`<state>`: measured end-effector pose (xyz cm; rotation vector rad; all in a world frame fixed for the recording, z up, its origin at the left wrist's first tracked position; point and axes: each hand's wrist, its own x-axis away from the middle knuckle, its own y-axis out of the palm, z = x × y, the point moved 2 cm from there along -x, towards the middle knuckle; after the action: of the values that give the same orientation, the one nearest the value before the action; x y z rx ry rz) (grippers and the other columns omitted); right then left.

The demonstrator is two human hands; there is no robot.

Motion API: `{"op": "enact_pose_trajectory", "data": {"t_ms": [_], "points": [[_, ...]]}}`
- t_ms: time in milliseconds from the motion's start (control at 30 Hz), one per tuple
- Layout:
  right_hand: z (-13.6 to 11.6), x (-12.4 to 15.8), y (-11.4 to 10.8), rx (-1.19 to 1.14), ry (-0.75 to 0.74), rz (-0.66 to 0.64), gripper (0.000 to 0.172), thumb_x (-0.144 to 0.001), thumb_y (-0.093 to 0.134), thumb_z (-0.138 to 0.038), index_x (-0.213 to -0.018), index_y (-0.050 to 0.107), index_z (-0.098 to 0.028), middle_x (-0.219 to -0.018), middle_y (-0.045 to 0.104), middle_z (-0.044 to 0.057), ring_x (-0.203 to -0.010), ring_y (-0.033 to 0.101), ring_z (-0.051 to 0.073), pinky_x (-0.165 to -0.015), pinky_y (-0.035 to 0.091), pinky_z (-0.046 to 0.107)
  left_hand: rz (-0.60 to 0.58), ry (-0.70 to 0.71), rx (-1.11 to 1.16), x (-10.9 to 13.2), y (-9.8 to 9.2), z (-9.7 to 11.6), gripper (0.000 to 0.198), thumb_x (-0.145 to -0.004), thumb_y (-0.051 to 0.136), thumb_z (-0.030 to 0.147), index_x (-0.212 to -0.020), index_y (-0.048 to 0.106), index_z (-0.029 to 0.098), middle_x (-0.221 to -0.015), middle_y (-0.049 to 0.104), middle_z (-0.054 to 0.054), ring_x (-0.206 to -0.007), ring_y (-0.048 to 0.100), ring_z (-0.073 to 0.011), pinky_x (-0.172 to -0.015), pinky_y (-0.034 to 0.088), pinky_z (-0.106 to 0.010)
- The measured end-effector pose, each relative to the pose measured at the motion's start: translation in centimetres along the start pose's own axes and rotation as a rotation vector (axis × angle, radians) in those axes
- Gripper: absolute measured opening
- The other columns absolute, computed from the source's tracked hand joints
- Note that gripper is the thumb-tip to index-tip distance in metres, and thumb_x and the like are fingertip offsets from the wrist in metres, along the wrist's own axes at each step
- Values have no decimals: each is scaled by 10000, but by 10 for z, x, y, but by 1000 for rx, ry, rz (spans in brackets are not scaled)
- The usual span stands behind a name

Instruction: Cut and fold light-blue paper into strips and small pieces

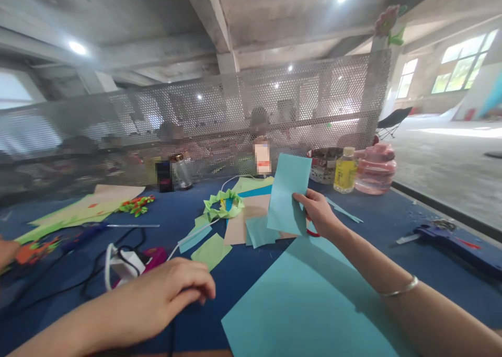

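My right hand [319,210] pinches a light blue paper rectangle [289,189] between thumb and fingers, raised above the table. Below it lies a large light blue sheet [309,299] near the table's front edge. Red scissor handles [312,231] peek out behind the raised paper. Hovering over the dark blue table, my left hand [192,281] has loosely bent fingers, with nothing visible in them. A green folded-paper ring [223,204] rests at the middle, beside green paper pieces [212,251] and a smaller blue piece [262,231].
A power strip [155,257] with a white plug and cables lies left of centre. Another person's hand [8,252] shows at the far left. A blue glue gun [451,239], a yellow bottle [345,171] and a pink jug [375,170] stand or lie right. A mesh screen [204,122] borders the back.
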<state>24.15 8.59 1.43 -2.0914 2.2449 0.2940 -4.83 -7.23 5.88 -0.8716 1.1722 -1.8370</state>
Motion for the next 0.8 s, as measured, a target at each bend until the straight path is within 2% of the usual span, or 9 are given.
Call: {"op": "enact_pose_trajectory", "data": {"t_ms": [67,200,267,333,400,467,567,700,800], "points": [[-1,0,0,0,3,1,172,-662,651,-335,-726,632,-177,-625,662,4,-546,597,146,-467,458,222,8,9,1,-24,-5,3,234,-877,446,259,-878,680,275,-906,689,31,-866,626,-149,-796,429,-246],[0,-3,-2,-16,19,-4,193,-663,648,-334,-791,647,-188,-715,711,30,-638,657,187,-560,534,269,140,2,-14,-74,1,-1,208,-853,479,275,-890,678,228,-931,696,-20,-862,633,-188,-783,440,-288],[1,-5,-4,-18,22,-4,196,-664,652,-327,-808,653,-194,-751,725,36,-676,673,201,-588,548,279,238,-5,2,-103,9,-10,211,-832,512,272,-967,663,214,-1036,683,-52,-990,613,-215,-870,423,-307],[2,-6,-5,-15,24,-1,189,-666,658,-322,-806,657,-195,-762,731,37,-681,678,203,-593,552,281,278,-22,14,-132,16,-20,278,-804,553,284,-1054,634,192,-1149,637,-92,-1091,573,-237,-939,391,-317],[2,-7,-6,-10,25,4,179,-673,659,-319,-801,660,-194,-749,732,36,-668,677,199,-584,551,275,291,-51,29,-158,21,-30,340,-736,634,321,-1044,634,178,-1161,618,-119,-1114,555,-281,-931,395,-340],[1,-7,-7,-9,27,10,168,-684,652,-310,-805,662,-194,-732,729,31,-651,672,189,-571,547,261,270,-77,61,-175,22,-37,438,-601,747,372,-983,647,182,-1090,641,-112,-1051,577,-320,-844,433,-349],[0,-8,-8,-12,36,17,156,-690,648,-291,-809,665,-191,-711,724,27,-620,667,178,-554,543,249,206,-97,155,-187,22,-40,451,-511,790,368,-902,654,190,-905,681,-57,-868,629,-288,-685,448,-307],[2,-12,-10,-25,41,27,173,-691,650,-287,-832,671,-189,-734,732,37,-648,678,186,-577,552,253,158,-82,318,-186,16,-39,239,-627,694,402,-701,629,184,-659,635,0,-674,617,-208,-583,430,-268],[5,-17,-13,-33,33,43,187,-692,645,-290,-851,668,-195,-741,735,37,-696,691,204,-612,563,272,151,-77,450,-177,2,-38,286,-710,605,460,-718,615,174,-650,630,-10,-638,609,-174,-590,453,-266]]}}
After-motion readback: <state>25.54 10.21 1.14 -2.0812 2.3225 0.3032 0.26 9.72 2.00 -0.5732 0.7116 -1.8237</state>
